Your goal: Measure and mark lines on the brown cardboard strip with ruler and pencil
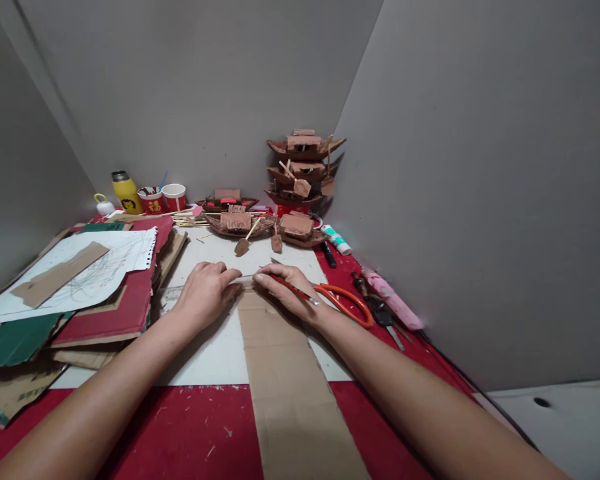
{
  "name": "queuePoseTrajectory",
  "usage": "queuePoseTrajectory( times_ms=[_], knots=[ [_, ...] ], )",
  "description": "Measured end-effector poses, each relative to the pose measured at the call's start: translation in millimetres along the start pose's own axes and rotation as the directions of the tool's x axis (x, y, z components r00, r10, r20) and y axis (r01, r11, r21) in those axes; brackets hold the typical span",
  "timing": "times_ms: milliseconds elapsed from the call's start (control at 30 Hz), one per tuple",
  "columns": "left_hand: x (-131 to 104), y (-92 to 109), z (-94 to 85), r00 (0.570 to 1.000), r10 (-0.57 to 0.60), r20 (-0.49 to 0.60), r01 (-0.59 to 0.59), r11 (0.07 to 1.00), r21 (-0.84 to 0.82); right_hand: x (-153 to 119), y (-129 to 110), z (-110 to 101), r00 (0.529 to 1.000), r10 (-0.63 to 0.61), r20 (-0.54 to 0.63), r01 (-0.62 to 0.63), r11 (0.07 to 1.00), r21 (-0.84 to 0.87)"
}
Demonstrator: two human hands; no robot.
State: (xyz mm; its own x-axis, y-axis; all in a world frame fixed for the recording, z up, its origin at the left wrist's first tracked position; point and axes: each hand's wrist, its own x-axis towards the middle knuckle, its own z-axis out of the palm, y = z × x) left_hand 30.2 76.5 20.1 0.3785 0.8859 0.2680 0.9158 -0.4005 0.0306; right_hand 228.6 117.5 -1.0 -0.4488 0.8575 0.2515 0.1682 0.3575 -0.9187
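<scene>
A long strip of brown cardboard (pixel 285 373) runs from between my hands down past the near table edge. My right hand (pixel 290 293) is closed around a red-and-black pencil (pixel 294 289), its fingertips at the strip's far end. My left hand (pixel 205 293) lies opposite, fingers bent and pressed together at the strip's far left corner. A thin, clear strip like a ruler (pixel 170 295) shows beside my left hand and seems to pass under it; its grip there is partly hidden. Orange-handled scissors (pixel 347 305) lie beside my right wrist.
Stacked cardboard (pixel 105 320) and a scribbled paper sheet (pixel 125 267) lie left. Several brown model boats (pixel 235 223) with paddles stand at the back, some stacked. A yellow bottle (pixel 125 193) and paper cups (pixel 174 197) stand back left; a pink glue gun (pixel 393 297) and keys (pixel 387 320) lie right.
</scene>
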Motion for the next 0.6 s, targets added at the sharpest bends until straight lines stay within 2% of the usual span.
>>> queuePoseTrajectory(
  times_ms=[200,300,467,600],
  knots=[
    [-3.6,-3.2,-6.2,0.989,-0.133,0.066,0.138,0.987,-0.082,-2.4,15.4,1.7,0.982,0.060,-0.182,-0.065,0.998,-0.025],
    [-4.5,-4.7,-7.6,0.979,-0.171,0.110,0.180,0.981,-0.073,-4.1,20.5,2.2,0.978,0.073,-0.194,-0.080,0.996,-0.026],
    [-0.6,-3.4,-4.9,0.983,-0.129,0.131,0.138,0.988,-0.068,-7.1,15.7,2.7,0.980,0.049,-0.193,-0.059,0.997,-0.048],
    [0.9,0.2,-1.3,0.978,-0.154,0.144,0.167,0.982,-0.085,-9.3,11.3,4.6,0.976,0.019,-0.219,-0.041,0.994,-0.099]
  ],
)
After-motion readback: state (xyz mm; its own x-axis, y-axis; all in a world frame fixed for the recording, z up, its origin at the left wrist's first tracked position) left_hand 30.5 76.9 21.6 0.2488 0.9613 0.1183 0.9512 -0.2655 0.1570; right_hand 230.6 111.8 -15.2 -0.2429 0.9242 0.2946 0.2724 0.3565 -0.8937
